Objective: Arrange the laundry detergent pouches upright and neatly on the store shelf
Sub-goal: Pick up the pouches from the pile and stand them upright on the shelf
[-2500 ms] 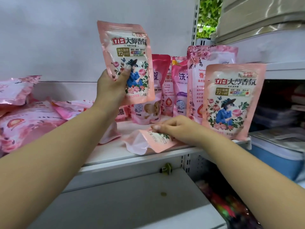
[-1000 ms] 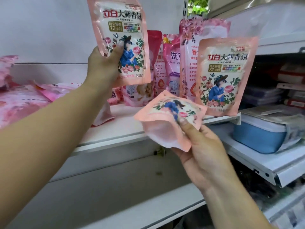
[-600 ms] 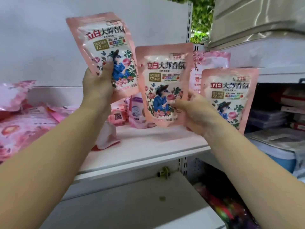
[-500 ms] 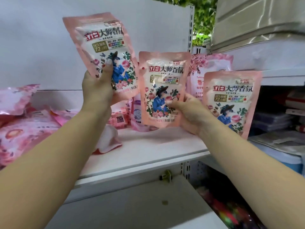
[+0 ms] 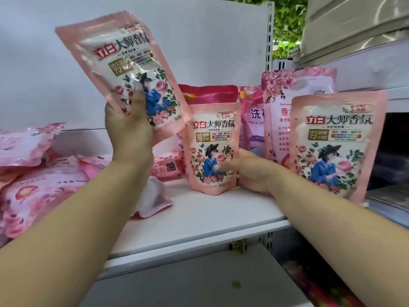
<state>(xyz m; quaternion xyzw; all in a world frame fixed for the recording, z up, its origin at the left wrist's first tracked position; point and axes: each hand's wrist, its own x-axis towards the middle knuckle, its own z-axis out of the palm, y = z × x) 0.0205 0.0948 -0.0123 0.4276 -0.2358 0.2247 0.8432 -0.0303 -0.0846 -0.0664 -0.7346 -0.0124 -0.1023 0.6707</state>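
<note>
My left hand (image 5: 129, 134) grips a pink detergent pouch (image 5: 126, 69) by its lower edge and holds it tilted in the air above the white shelf (image 5: 199, 218). A second pink pouch (image 5: 213, 147) stands upright on the shelf, with my right hand (image 5: 247, 171) holding its right side. A third identical pouch (image 5: 334, 145) stands upright at the shelf's right end. Taller pink and magenta pouches (image 5: 285, 111) stand behind them.
Several pink pouches (image 5: 37, 180) lie flat in a heap at the left of the shelf, one (image 5: 152, 200) with its white underside showing. A shelf upright (image 5: 269, 36) rises at the back right. A neighbouring unit (image 5: 394, 196) holds boxes at the right.
My right hand picked a pouch up off the shelf, turned it upright and set it down standing further back. My left hand's pouch has tilted further left.
</note>
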